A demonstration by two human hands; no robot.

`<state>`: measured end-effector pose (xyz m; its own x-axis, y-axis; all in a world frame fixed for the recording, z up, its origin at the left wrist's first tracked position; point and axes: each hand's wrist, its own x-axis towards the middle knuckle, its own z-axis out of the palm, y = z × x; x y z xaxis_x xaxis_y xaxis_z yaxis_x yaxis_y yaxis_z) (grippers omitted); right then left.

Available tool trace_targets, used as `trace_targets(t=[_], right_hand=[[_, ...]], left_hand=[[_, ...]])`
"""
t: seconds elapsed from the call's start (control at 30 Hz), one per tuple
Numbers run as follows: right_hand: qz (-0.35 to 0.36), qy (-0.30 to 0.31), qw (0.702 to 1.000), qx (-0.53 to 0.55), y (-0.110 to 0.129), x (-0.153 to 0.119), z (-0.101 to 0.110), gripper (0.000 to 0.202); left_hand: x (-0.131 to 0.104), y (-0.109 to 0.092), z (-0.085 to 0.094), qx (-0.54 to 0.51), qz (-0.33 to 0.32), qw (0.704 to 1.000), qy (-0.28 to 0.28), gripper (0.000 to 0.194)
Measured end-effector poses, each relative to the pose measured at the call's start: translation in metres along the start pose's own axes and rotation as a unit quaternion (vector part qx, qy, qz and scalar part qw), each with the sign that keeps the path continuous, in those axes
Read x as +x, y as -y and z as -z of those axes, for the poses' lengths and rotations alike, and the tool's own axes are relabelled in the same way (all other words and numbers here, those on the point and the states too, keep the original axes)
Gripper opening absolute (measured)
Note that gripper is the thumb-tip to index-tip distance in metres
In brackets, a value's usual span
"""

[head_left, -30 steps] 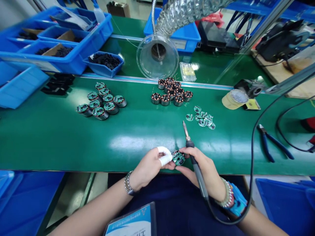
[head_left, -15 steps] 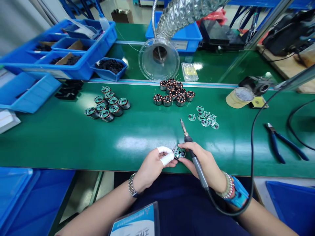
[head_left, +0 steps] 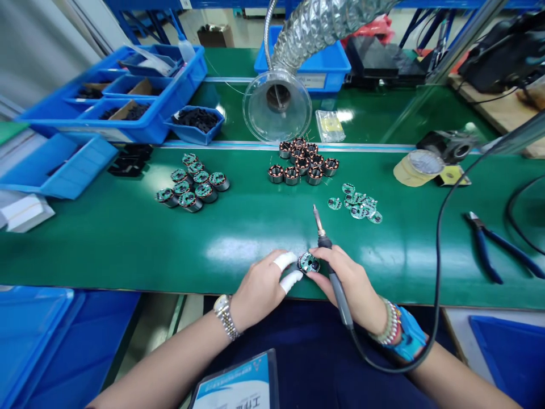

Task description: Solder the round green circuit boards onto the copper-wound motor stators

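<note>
A motor stator with a round green circuit board on top (head_left: 309, 262) is near the table's front edge. My left hand (head_left: 268, 278), with white covers on thumb and forefinger, has those two fingertips at the stator's left side. My right hand (head_left: 351, 284) has a soldering iron (head_left: 338, 289) lying across it, tip pointing away over the table. The thumb and forefinger of that hand also pinch the stator from the right. Beyond the hands stand bare copper-wound stators (head_left: 302, 165) in a cluster, with loose round circuit boards (head_left: 360, 204) to their right.
Several board-topped stators (head_left: 191, 184) stand at the left. A clear fume hood (head_left: 276, 108) hangs over the back. Blue-handled cutters (head_left: 489, 250) and a yellowish jar (head_left: 417, 168) are at the right. Blue bins (head_left: 193, 125) line the back left; the iron's cable (head_left: 438, 267) loops at right.
My left hand has turned over slightly, its thumb and forefinger now further apart at the stator's side. The watch face has come into view. My right hand keeps the soldering iron.
</note>
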<state>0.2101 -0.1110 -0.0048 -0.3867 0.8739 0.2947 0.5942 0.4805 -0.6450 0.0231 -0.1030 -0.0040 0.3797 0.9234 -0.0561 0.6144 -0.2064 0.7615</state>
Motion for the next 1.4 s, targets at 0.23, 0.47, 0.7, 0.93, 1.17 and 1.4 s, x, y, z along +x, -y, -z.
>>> trace_targets(t=[0.23,0.47,0.7,0.93,1.17,1.4], right_hand=[[0.002,0.001,1.0,0.001,-0.001,0.001,-0.002,0.028],[0.003,-0.003,1.0,0.003,0.0,0.001,-0.002,0.029],[0.014,-0.007,1.0,-0.009,0.0,0.001,-0.002,0.029],[0.007,-0.012,1.0,-0.004,0.0,0.0,-0.003,0.028],[0.009,-0.016,1.0,-0.001,-0.001,0.0,-0.005,0.027],[0.013,-0.018,1.0,0.002,0.001,0.001,-0.004,0.027]], left_hand=[[-0.005,0.0,-0.001,0.176,-0.098,0.979,0.01,0.027],[-0.001,-0.003,-0.002,0.169,-0.084,0.982,0.021,0.024],[0.021,-0.011,0.006,-0.233,0.186,0.945,0.135,0.01],[0.01,-0.004,0.009,-0.111,0.114,0.985,0.066,0.017],[-0.002,0.009,0.003,0.29,-0.278,0.91,-0.109,0.017],[0.002,0.003,0.004,0.338,-0.297,0.889,-0.089,0.018]])
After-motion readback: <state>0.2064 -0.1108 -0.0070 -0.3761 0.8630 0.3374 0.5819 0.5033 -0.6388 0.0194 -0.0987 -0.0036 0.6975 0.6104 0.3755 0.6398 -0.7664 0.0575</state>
